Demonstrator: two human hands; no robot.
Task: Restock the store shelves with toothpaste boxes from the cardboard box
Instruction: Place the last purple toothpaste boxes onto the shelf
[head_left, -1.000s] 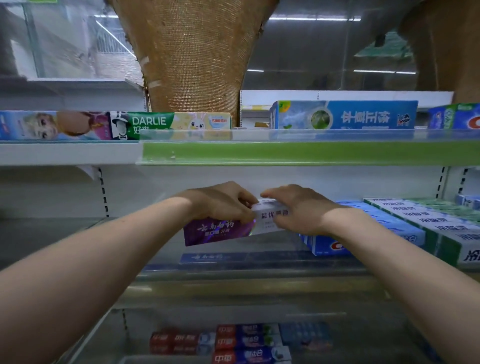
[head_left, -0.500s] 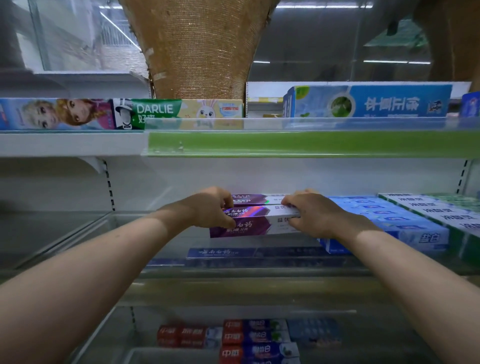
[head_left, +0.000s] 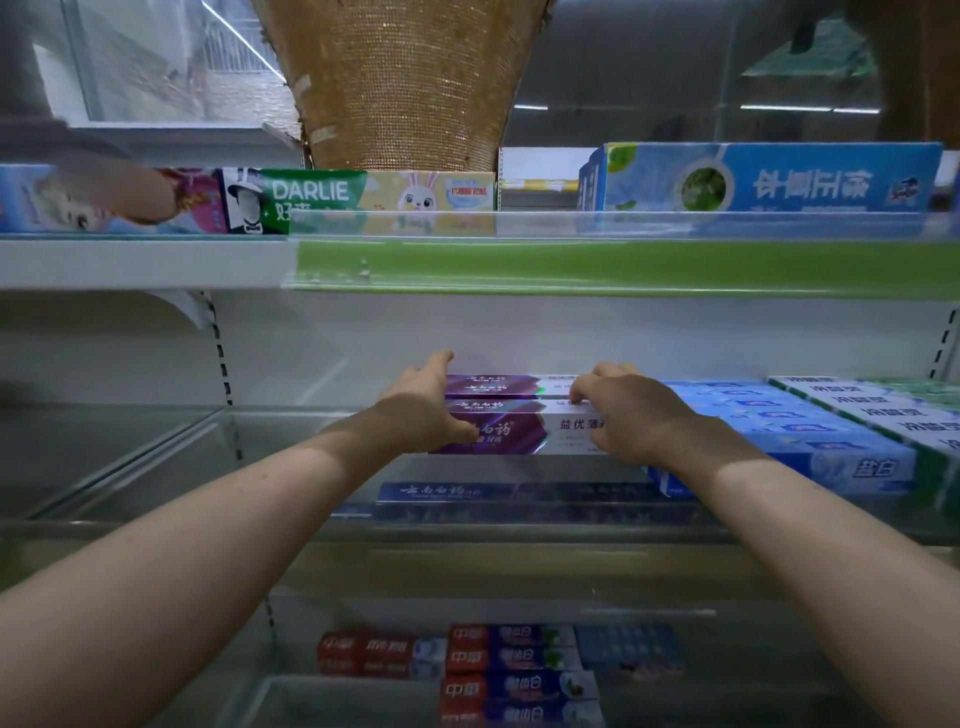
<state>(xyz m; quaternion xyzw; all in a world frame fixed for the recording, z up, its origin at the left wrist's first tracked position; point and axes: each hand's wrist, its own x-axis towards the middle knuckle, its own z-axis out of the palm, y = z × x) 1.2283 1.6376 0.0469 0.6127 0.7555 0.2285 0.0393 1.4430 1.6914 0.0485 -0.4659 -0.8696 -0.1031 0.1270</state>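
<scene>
**Both hands clasp a purple toothpaste box**

The left hand (head_left: 421, 415) grips the left end of the purple toothpaste box (head_left: 519, 434), thumb on its near face. The right hand (head_left: 631, 421) curls over the right end. The box sits on the middle shelf (head_left: 145, 447), with a second purple box (head_left: 493, 387) just behind it.

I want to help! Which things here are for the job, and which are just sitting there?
For the job: purple boxes, held by left hand and right hand; middle shelf.
Just sitting there: blue boxes, Darlie box, red boxes below.
</scene>
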